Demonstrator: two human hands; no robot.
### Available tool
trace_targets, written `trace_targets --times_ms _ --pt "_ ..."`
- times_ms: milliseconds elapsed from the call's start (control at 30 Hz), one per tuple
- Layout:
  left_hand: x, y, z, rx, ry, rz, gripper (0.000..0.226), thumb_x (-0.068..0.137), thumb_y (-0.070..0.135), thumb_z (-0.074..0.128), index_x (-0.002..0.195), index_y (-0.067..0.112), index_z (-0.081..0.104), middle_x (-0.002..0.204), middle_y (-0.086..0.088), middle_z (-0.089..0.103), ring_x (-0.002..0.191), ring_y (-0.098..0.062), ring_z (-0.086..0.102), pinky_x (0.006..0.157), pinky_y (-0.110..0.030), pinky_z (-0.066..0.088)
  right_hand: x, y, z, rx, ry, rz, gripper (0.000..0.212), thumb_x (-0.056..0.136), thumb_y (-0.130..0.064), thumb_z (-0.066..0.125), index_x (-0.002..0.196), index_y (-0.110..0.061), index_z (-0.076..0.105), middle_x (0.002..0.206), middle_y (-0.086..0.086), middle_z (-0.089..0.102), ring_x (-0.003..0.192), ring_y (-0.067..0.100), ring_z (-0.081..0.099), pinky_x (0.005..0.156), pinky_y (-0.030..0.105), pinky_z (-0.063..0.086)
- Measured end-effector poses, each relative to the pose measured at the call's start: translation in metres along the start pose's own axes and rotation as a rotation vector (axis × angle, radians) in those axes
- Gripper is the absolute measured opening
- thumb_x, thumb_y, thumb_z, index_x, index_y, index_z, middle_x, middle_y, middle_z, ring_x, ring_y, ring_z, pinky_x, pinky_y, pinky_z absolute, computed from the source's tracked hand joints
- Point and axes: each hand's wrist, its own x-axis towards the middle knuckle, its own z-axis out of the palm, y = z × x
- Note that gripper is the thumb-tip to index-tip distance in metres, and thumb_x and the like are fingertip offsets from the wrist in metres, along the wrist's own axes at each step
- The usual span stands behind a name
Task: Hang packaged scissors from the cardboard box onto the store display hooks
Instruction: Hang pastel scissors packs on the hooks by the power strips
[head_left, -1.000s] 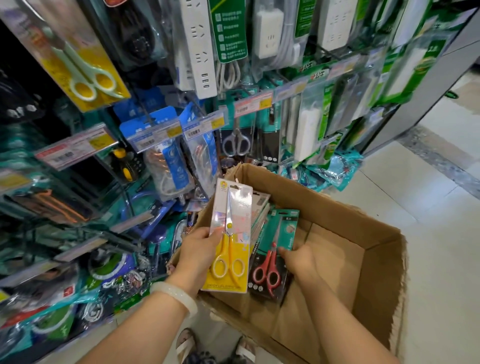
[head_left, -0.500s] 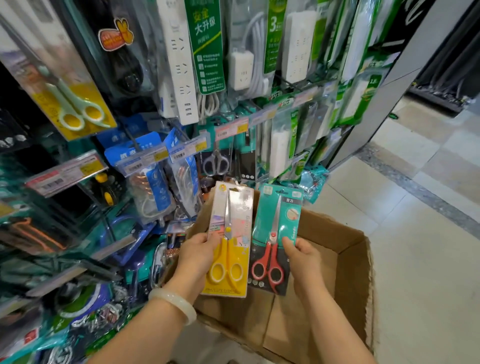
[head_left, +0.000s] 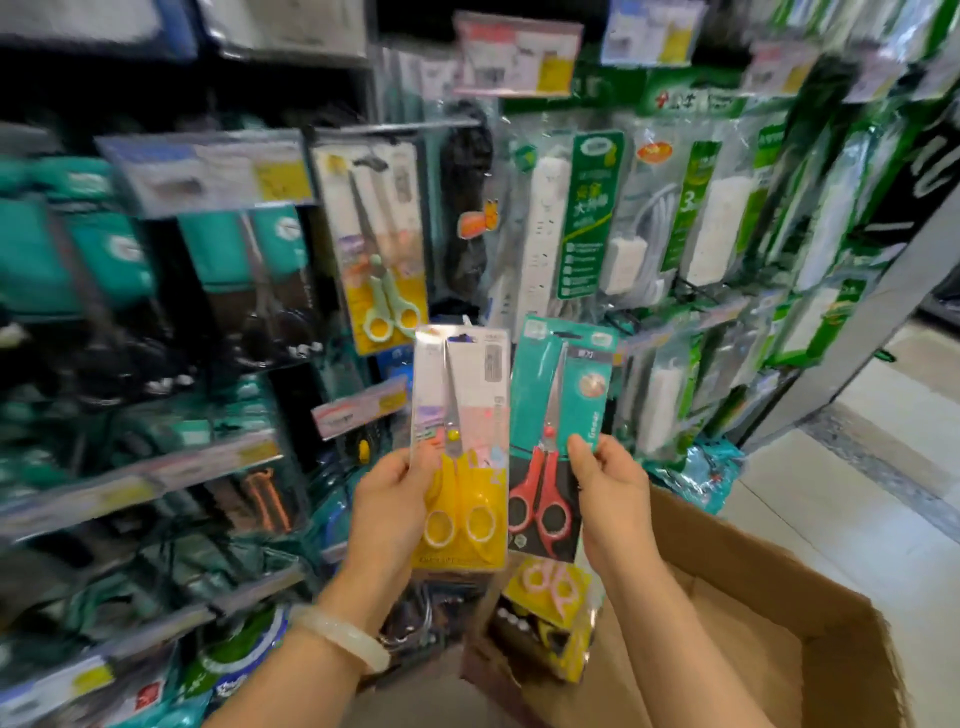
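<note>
Cardboard box (head_left: 779, 623) holds packs; left hand (head_left: 387, 512) grips yellow scissors (head_left: 462, 499), right hand (head_left: 613, 499) red scissors (head_left: 540, 499).

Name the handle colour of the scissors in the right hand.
Red with black inner grips, seen in the head view.

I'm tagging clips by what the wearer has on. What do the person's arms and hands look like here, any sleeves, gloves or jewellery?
Both forearms are bare, with no sleeves in view and no gloves. The left hand has a smooth, pale, milky bangle round its wrist. The right hand and its wrist carry nothing visible, no ring or watch.
</note>
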Motion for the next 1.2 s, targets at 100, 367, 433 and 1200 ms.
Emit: trace_targets --times_ms 100,367,433,1200 --pt "0.004 0.026 -0.025 -0.072 0.035 0.048 0.026 0.094 0.021 0.057 0.069 0.016 0.066 0.08 -0.013 0.06 0.076 -0.022 0.052 0.073 -0.042 0.047 -0.006 -0.026 0.033 0.055 -0.038 -0.115 0.006 0.093 -0.019 0.057 0.088 -0.022 0.06 0.096 0.034 0.061 0.079 0.046 0.061 0.073 0.057 0.049" --pt "0.006 0.068 -0.085 -0.161 0.059 0.121 0.017 0.096 0.022 0.053 0.084 0.015 0.064 0.079 -0.007 0.072 0.07 -0.024 0.065 0.075 -0.044 0.054 -0.014 -0.065 0.101 0.111 -0.142 -0.241 0.009 0.091 -0.021 0.058 0.09 -0.029 0.061 0.093 0.015 0.071 0.093 0.047 0.062 0.081 0.06 0.049" --pt "0.006 0.075 -0.096 -0.162 0.053 0.131 0.016 0.095 0.022 0.053 0.087 0.014 0.064 0.079 -0.007 0.073 0.069 -0.023 0.067 0.071 -0.04 0.056 -0.012 -0.075 0.111 0.124 -0.157 -0.267 0.014 0.094 -0.014 0.054 0.091 -0.027 0.059 0.092 0.017 0.07 0.095 0.052 0.058 0.079 0.061 0.049" --pt "0.009 0.1 -0.079 -0.159 0.132 0.138 0.02 0.095 0.018 0.055 0.078 0.017 0.066 0.094 -0.025 0.069 0.081 -0.029 0.059 0.086 -0.061 0.047 0.037 -0.101 0.131 0.188 -0.321 -0.269 0.017 0.096 -0.011 0.05 0.094 -0.027 0.056 0.089 -0.001 0.07 0.075 0.011 0.069 0.064 0.023 0.057"
